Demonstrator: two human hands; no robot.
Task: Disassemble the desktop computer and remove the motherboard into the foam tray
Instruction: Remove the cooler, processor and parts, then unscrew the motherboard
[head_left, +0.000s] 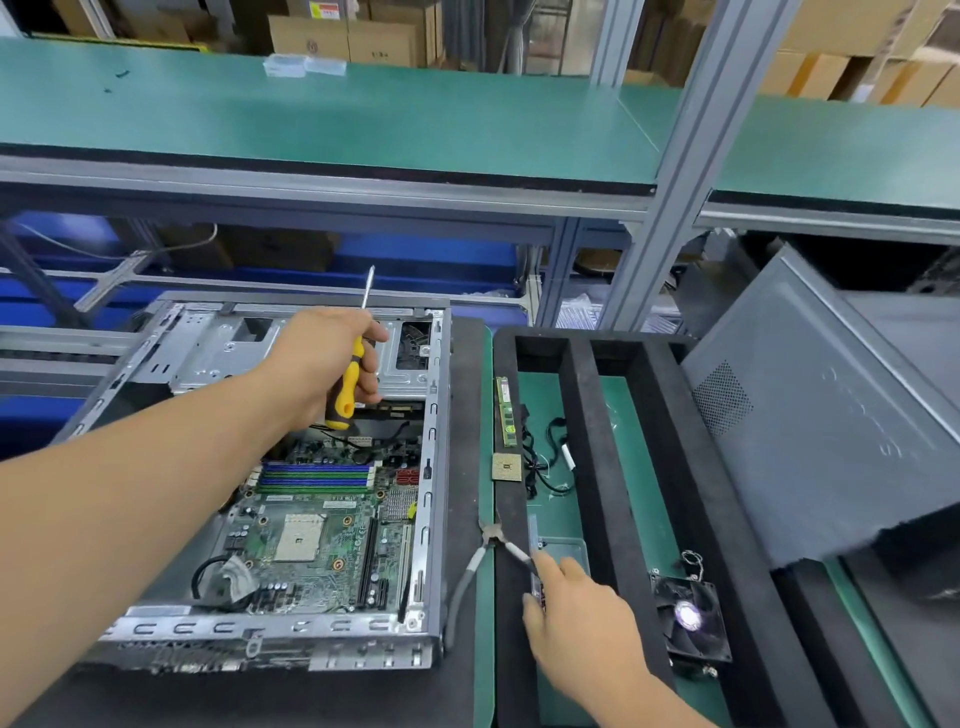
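Observation:
The open desktop case (435, 447) lies flat on a black mat, with the green motherboard (317, 540) still inside it. Above the case's drive bay, my left hand (322, 364) grips a yellow and black screwdriver (347, 389), its shaft pointing up. To the right lies the black foam tray (602, 467) with long compartments. My right hand (576, 613) reaches into the tray's left compartment and pinches a thin narrow module (535, 551) standing on edge; what the module is I cannot make out.
A memory stick (506, 415), a processor chip (506, 466) and black cables (545, 457) lie at the tray's left side. Pliers (488, 538) rest across its edge, and a case fan (691, 618) sits in another compartment. A grey side panel (810, 441) leans on the right.

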